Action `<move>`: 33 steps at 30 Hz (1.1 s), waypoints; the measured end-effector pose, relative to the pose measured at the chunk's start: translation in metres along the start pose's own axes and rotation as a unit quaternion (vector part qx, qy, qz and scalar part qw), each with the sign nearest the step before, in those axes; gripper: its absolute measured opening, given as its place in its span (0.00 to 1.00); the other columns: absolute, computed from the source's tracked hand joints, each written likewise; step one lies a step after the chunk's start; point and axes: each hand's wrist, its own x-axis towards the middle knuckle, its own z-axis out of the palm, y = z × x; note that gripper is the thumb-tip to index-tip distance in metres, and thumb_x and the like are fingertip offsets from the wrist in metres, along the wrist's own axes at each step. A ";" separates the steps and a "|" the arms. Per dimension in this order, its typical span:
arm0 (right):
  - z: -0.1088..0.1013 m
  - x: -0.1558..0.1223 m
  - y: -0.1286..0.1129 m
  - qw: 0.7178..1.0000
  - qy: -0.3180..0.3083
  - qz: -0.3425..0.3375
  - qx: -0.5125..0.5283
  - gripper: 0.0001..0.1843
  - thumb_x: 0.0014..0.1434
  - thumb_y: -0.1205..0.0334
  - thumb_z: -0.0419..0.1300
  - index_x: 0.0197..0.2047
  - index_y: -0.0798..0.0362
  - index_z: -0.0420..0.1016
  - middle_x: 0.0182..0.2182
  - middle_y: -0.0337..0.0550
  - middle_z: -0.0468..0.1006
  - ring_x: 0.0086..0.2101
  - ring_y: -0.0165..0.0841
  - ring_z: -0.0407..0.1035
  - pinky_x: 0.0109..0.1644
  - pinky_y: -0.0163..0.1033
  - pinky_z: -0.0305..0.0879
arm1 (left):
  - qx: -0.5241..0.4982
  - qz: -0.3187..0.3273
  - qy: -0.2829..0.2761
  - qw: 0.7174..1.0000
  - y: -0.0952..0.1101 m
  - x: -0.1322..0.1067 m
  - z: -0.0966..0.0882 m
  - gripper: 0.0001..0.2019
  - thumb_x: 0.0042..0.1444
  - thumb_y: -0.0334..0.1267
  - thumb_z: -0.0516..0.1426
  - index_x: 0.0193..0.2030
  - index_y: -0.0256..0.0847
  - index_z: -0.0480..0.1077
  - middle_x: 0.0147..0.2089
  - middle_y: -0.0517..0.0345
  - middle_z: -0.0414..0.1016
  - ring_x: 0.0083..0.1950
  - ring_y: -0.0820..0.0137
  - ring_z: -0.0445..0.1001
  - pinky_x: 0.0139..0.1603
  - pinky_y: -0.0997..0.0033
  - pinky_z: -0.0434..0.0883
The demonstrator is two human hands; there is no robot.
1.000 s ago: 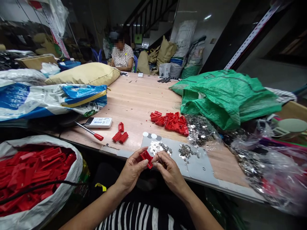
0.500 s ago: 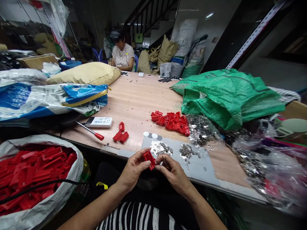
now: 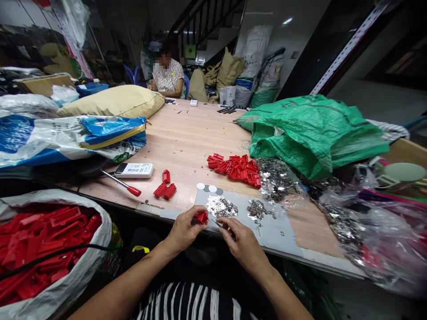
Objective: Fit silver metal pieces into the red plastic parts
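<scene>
The left hand grips a small red plastic part between thumb and fingers; near it, the right hand pinches a thin metallic piece. Just beyond the hands, small silver metal pieces lie on a flat grey sheet upon the pale wooden worktop.

On the worktop, a mat at the near edge bears a left heap and a right heap of metal pieces; behind it lie a pile of parts and, to their right, a filled bag. Left of the mat lie three loose parts, then a hand tool before a handheld device, and an open sack of parts stands near left. A sack lies right, behind the bag; a person sits at the far edge, left of standing sacks
</scene>
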 end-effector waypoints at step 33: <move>0.026 0.007 -0.026 0.976 -0.032 0.036 -0.212 0.10 0.63 0.71 0.50 0.41 0.53 0.72 0.37 0.45 0.74 0.34 0.34 0.72 0.35 0.35 0.66 | 0.094 0.046 -0.042 0.994 -0.011 0.006 0.000 0.19 0.51 0.28 0.60 0.50 0.45 0.72 0.48 0.55 0.78 0.48 0.65 0.76 0.51 0.67 0.70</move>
